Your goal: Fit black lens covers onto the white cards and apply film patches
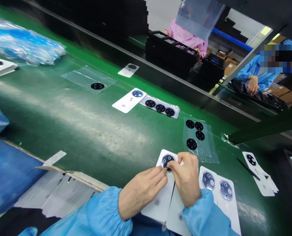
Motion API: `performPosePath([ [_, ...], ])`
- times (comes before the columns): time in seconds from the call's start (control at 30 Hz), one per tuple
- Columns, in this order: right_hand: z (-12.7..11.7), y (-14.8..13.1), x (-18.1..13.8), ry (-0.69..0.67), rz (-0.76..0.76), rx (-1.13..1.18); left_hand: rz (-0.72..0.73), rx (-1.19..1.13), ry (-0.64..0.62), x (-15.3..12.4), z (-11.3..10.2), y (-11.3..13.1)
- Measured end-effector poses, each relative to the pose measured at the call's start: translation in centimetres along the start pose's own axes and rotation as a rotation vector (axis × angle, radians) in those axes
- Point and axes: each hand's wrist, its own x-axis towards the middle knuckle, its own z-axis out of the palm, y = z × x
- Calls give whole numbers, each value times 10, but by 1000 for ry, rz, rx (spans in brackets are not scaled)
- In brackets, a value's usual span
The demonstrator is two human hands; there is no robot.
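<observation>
Blue sleeves (pixel 106 208) nearest camera, wrists angled inward over the white panel (pixel 158 198). Panel lies under and between my hands, long axis running away from me, leaning right; black disc (pixel 166 159) at its far end. My left hand (pixel 143 188) has bent fingertips at the disc's near edge; my right hand (pixel 187 177) has thumb and index bent together at its right side. Both equally near. Can't tell whether either grips anything. Second panel (pixel 177 213) just right, partly under my right wrist.
</observation>
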Motion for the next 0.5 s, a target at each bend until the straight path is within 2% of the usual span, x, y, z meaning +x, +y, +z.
performPosePath([
  [0.13, 2, 0, -2, -47, -17, 0, -2, -14, 5, 0, -1, 0],
  [0.5, 4, 0, -2, -33, 16, 29, -8, -18, 17, 2, -3, 1],
])
